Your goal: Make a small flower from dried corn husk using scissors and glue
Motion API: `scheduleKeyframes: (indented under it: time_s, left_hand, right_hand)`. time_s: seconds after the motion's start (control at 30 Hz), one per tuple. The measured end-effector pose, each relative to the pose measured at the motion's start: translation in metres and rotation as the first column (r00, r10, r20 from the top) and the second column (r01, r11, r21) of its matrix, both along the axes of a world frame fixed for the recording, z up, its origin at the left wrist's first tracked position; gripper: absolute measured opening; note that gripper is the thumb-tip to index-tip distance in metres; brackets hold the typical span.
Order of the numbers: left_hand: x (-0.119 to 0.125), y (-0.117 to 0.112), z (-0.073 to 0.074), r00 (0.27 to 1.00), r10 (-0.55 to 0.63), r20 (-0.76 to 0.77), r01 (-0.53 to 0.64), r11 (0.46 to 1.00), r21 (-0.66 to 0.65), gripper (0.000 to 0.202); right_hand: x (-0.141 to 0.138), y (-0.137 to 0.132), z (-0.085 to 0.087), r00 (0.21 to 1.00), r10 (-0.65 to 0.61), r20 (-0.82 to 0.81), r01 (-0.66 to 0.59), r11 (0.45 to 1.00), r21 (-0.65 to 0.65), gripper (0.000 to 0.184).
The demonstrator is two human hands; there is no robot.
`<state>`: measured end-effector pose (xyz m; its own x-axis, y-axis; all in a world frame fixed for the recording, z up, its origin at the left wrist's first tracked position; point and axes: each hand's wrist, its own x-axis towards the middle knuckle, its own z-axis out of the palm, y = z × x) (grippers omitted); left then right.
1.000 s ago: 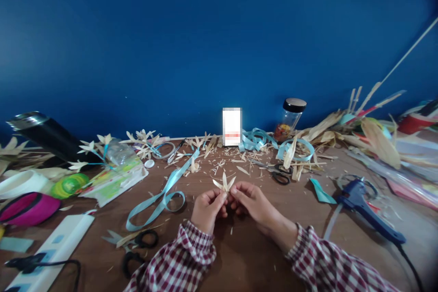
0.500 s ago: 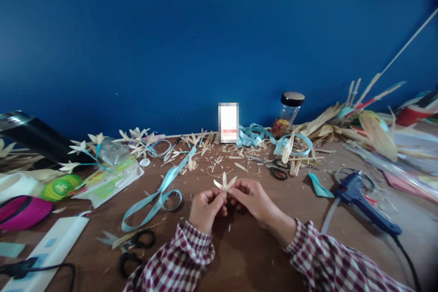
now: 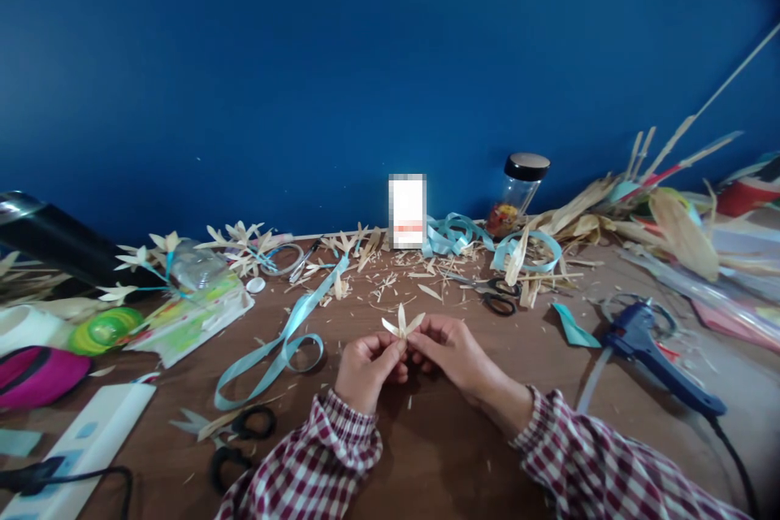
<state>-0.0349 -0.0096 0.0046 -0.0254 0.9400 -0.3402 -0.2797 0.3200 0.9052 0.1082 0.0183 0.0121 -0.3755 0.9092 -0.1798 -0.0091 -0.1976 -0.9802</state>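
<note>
Between my fingertips at the middle of the table is a small corn husk flower (image 3: pixel 402 322), its pale pointed petals spread upward. My left hand (image 3: pixel 366 370) pinches its base from the left, thumb and fingers closed. From the other side my right hand (image 3: pixel 454 353) closes its thumb and fingertips on the same base. The fingers hide the lower end of the flower. Light blue ribbon (image 3: pixel 286 337) trails on the table left of my hands. A pair of black-handled scissors (image 3: pixel 235 431) lies open beside my left sleeve.
Another pair of scissors (image 3: pixel 503 296) lies beyond my right hand. On the right rests a blue glue gun (image 3: pixel 664 357) with its cord. Husk scraps (image 3: pixel 390 284) litter the back, near a lidded jar (image 3: pixel 517 195). A power strip (image 3: pixel 91 439) sits at left.
The view has shifted slightly. Both hands keep their pinch on the flower, with hardly any movement.
</note>
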Motion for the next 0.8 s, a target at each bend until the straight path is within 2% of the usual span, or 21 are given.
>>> scheduleKeyframes:
  time_s: [0.13, 0.4, 0.6, 0.8]
  left_hand:
    - [0.0008, -0.0004, 0.0004, 1.000, 0.031, 0.006, -0.031, 1.000, -0.001, 0.028]
    - [-0.0012, 0.0000, 0.0025, 0.999, -0.027, -0.019, 0.026, 0.999, -0.047, 0.030]
    - [0.0030, -0.0015, 0.0011, 0.998, 0.043, -0.044, -0.045, 0.999, -0.029, 0.032]
    - [0.0037, -0.0018, -0.0004, 0.998, 0.051, -0.043, -0.052, 0.998, -0.023, 0.032]
  right_hand:
    - [0.0006, 0.0002, -0.0002, 1.000, 0.006, 0.013, -0.006, 1.000, 0.019, 0.026]
    - [-0.0040, -0.0023, -0.0051, 0.998, -0.058, -0.002, 0.058, 0.998, -0.001, 0.026]
    - [-0.0036, -0.0032, -0.0056, 0.996, -0.078, -0.042, 0.077, 0.997, -0.009, 0.026]
    - [-0.0024, -0.0026, -0.0085, 0.997, -0.073, -0.028, 0.073, 0.997, 0.025, 0.026]
